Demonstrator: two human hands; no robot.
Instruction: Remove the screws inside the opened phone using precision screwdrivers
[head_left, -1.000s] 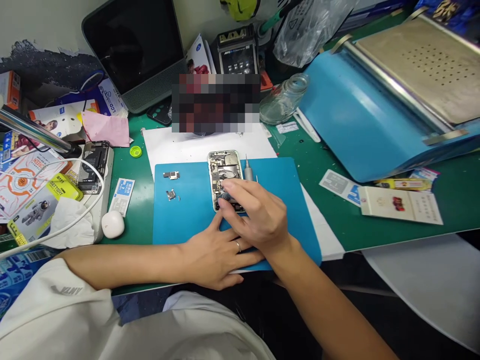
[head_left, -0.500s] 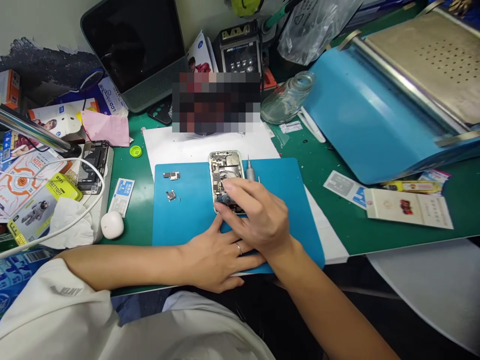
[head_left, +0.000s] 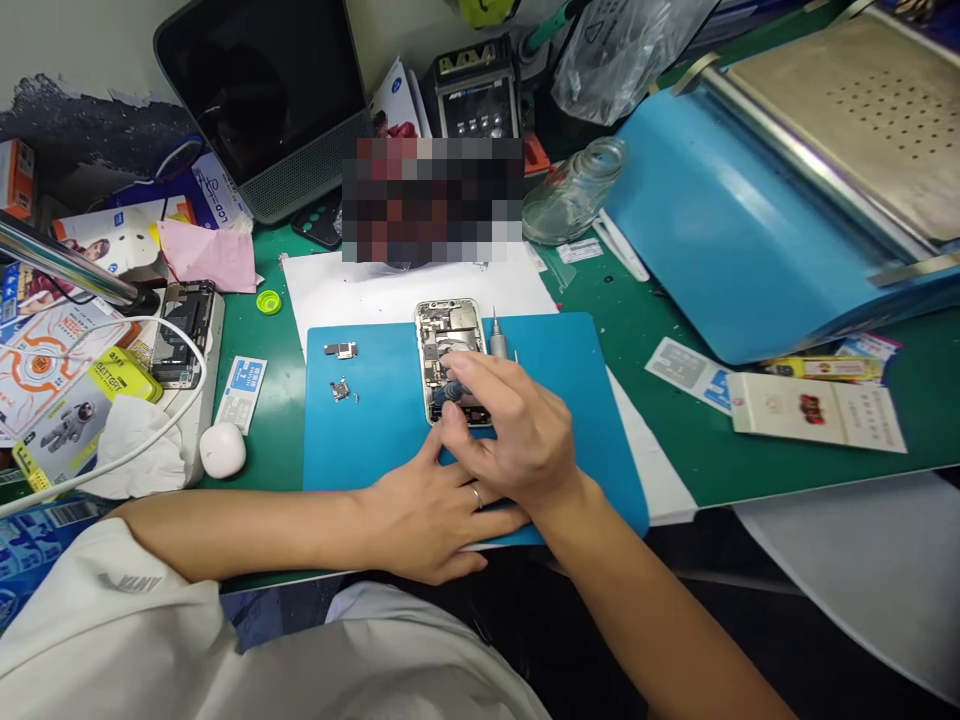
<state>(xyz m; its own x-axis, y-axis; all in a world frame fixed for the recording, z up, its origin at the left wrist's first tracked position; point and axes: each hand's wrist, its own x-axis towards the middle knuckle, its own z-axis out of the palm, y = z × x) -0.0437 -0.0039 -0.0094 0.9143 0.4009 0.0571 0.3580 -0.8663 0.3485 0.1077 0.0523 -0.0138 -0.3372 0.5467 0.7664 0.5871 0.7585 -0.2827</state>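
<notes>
An opened phone (head_left: 463, 318) lies on the blue mat (head_left: 367, 440), with its circuit boards and inner parts showing. My right hand (head_left: 517, 420) is over its lower half, thumb and forefinger pinched on a small dark-blue screwdriver (head_left: 449, 391), partly hidden by the fingers. My left hand (head_left: 439, 510) lies flat with fingers spread below the phone, its thumb tip at the phone's bottom edge. The right hand covers part of it. Just right of the phone lies a silver pen-like screwdriver (head_left: 496, 338). Small metal phone parts (head_left: 341, 350) and a bracket piece (head_left: 340, 389) are on the mat's left.
Left of the mat are a white earbud case (head_left: 223, 450), another opened phone (head_left: 182, 335) and battery boxes (head_left: 71, 425). A glass jar (head_left: 574, 190) lies tilted behind, near a blurred patch. A large blue machine (head_left: 712, 220) and a cigarette pack (head_left: 817, 412) are at right.
My right thumb and fingers have shifted slightly, showing more of the dark-blue screwdriver. The whole view has moved a little; my left hand stays in place.
</notes>
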